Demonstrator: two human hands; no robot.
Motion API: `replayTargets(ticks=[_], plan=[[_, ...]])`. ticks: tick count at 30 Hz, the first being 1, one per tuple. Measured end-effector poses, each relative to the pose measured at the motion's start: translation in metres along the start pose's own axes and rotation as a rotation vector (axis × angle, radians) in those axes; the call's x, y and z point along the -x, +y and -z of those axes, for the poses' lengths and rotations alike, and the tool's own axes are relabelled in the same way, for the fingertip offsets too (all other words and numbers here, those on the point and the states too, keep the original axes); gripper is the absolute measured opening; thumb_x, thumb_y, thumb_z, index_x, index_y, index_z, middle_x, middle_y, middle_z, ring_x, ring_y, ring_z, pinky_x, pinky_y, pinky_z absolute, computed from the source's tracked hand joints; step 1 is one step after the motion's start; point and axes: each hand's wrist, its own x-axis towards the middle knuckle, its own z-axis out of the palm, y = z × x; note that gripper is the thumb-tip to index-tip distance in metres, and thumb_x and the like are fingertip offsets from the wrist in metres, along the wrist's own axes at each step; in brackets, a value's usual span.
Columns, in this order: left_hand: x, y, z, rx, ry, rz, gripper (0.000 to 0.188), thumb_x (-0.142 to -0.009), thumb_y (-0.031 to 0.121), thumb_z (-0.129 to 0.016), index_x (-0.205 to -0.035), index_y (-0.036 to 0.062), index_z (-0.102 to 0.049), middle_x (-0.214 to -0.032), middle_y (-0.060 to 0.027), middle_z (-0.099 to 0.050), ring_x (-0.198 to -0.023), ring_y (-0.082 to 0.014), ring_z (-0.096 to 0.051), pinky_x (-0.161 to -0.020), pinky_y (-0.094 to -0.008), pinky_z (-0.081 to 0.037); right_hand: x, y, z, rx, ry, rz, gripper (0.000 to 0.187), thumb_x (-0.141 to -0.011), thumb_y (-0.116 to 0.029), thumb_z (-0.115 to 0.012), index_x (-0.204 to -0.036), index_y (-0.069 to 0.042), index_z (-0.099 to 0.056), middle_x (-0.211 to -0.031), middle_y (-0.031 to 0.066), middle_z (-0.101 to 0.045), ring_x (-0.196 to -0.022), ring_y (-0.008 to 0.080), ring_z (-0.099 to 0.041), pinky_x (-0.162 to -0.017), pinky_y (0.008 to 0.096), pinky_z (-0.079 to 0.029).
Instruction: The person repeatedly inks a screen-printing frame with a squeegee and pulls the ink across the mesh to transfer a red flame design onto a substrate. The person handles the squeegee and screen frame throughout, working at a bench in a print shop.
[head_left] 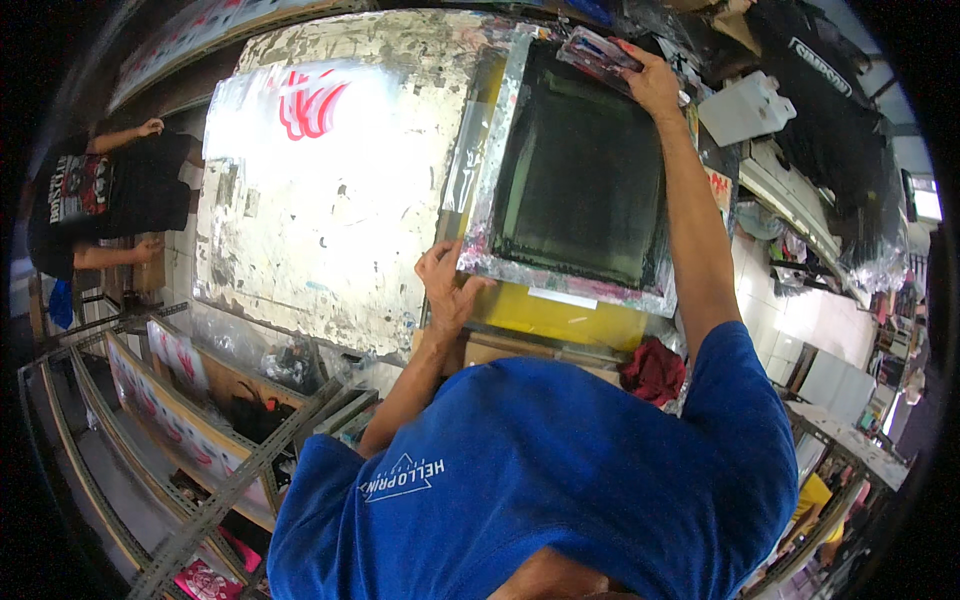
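Observation:
In front of me lies a screen printing frame (570,275) with a dark mesh and ink-stained edges. My left hand (448,285) grips its near left corner, fingers and thumb bent around the edge. At the frame's far right end, my right hand (655,88) is closed on an ink-smeared squeegee (598,56), which lies across the far edge of the mesh. A yellow sheet (560,318) shows beneath the frame. Left of it, a white board (320,250) spotted with worn paint carries a pale sheet with a red print (308,105).
A white plastic jug (748,108) stands right of the frame, and a dark red rag (653,372) lies at its near right corner. Racks with printed panels (190,420) fill the lower left. Another person in a black shirt (120,195) is at the far left.

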Motion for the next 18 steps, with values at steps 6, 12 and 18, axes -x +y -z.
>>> replayTargets(ticks=[6, 12, 18], plan=[[-0.002, 0.01, -0.002, 0.101, 0.143, 0.035, 0.076, -0.063, 0.033, -0.088, -0.126, -0.0009, -0.063, -0.109, -0.0153, -0.063, -0.109, -0.0329, -0.051, -0.099, -0.0436, -0.035, 0.104, -0.052, 0.046, -0.539, -0.089, -0.057, 0.054, -0.081, -0.017, -0.075, -0.132, -0.029, -0.064, -0.123, 0.0189, -0.067, -0.114, 0.0322, -0.066, -0.094, 0.0352, -0.05], [-0.067, 0.086, 0.035, 0.188, 0.277, -0.027, 0.05, -0.064, 0.0, -0.08, -0.112, -0.0061, -0.065, -0.114, -0.0196, -0.058, -0.112, -0.0333, -0.053, -0.099, -0.0399, -0.042, 0.187, -0.174, 0.15, -0.021, -0.114, 0.022, 0.053, -0.075, -0.014, -0.073, -0.127, -0.025, -0.068, -0.104, 0.0124, -0.071, -0.095, 0.0337, -0.066, -0.087, 0.0403, -0.051], [-0.148, 0.128, 0.039, 0.57, 0.385, -0.091, 0.078, -0.08, 0.007, -0.079, -0.147, -0.0023, -0.04, -0.128, -0.0173, -0.056, -0.116, -0.0255, -0.051, -0.105, -0.0394, -0.039, 0.138, -0.185, 0.189, 0.12, 0.297, 0.432, 0.047, -0.074, -0.014, -0.071, -0.121, -0.015, -0.071, -0.085, 0.0103, -0.068, -0.073, 0.0252, -0.061, -0.071, 0.035, -0.047]])
